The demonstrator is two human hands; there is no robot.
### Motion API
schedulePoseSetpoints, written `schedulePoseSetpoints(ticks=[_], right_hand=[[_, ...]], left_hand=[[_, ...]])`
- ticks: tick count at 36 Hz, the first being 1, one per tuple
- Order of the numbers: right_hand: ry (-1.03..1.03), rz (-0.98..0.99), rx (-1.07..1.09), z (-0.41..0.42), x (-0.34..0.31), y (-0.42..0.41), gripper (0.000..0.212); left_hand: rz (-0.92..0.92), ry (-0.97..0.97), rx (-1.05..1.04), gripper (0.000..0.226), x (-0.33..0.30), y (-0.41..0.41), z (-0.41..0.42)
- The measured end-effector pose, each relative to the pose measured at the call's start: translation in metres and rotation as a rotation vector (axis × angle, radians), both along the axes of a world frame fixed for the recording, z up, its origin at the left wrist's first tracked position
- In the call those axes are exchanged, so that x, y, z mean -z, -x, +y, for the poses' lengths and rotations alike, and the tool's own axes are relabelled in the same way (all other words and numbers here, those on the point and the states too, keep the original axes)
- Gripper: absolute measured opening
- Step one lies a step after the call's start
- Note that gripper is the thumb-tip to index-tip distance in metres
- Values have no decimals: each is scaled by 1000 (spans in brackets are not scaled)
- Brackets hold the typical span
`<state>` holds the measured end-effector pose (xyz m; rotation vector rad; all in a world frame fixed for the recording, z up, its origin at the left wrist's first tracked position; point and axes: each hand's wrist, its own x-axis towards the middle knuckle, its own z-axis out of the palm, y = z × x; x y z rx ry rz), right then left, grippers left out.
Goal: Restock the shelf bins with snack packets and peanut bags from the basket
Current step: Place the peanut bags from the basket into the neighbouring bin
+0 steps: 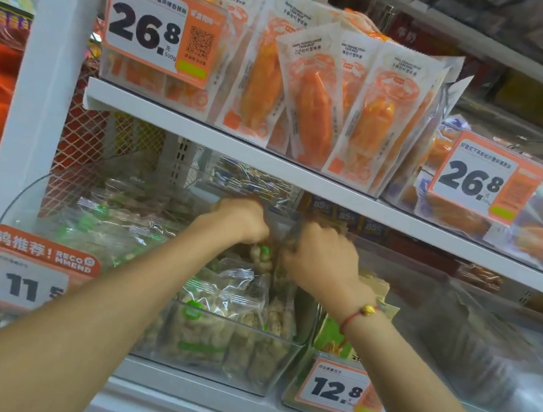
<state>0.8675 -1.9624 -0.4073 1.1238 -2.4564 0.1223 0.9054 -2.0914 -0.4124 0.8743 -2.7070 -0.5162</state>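
Clear bin (243,357): packed with peanut bags (216,302).
Left hand (240,219): fingers curled down among the bags, grip unclear.
Right hand (322,257): same, grip unclear.

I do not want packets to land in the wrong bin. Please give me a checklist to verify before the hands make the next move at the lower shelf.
1. Both hands over the peanut bin: ok; left hand and right hand are above it, under the upper shelf.
2. Grip on a packet: cannot tell; the fingers curl around something clear and blurred between the hands.
3. Room in the peanut bin: not ok; peanut bags are piled to its rim.
4. Neighbouring bin with the 12.8 tag kept apart: ok; a wall divides them.
5. Basket within reach: cannot tell; it is out of view.
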Motion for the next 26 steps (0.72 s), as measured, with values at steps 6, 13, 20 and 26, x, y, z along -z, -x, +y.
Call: schedulePoseSetpoints(ticks=[6,13,20,26], right_hand=[[-195,-140,77,-8,10,17,76],[-262,-91,-8,22,6,5,50],[-289,-71,-73,22,0,10,42],[-372,-8,-107,19,4,19,34]], left_hand=[[56,-63,39,41,22,-1,-5],[149,-354,479,58,31,-30,-18],[-19,-198,504,57,26,-21,-31],[-103,-90,518,53,32,-15,-29]])
